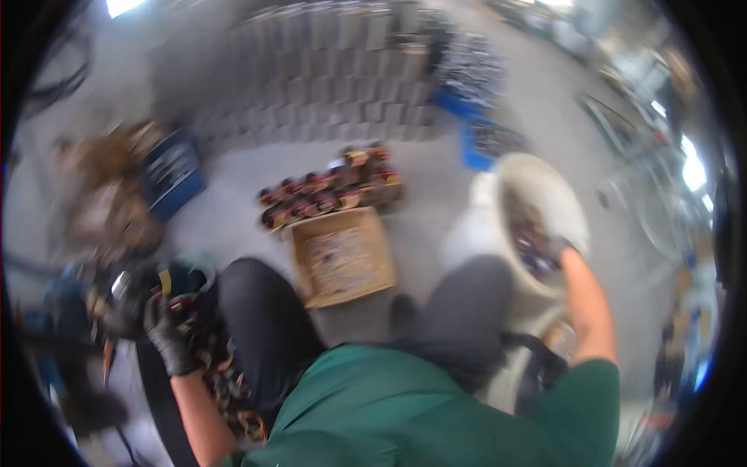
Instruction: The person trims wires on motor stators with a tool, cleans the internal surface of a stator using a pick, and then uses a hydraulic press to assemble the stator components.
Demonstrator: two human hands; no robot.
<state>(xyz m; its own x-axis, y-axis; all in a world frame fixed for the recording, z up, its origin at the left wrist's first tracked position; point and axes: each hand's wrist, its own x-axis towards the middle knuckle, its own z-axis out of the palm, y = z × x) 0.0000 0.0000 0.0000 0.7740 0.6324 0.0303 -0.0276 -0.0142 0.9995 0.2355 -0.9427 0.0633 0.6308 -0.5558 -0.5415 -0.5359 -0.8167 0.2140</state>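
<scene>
My left hand (169,341), in a dark grey glove, is raised beside a dark machine (134,300) at the left. Its fingers are smeared by motion, and small red and dark bits show close to them. On the other side, my right hand (560,251) reaches over the rim into a large white bucket (556,175). Dark reddish-brown parts (527,233) lie inside that bucket, right by the hand. The right fingers are hidden among them, so whether they grip anything does not show.
Between my knees stands an open cardboard box (346,257) of small pieces. Beyond it are rows of dark, copper-coloured round parts (319,191). Blue crates (173,173) flank the floor, and stacked grey blocks (311,86) line the back. Loose parts (229,389) lie beside my left forearm.
</scene>
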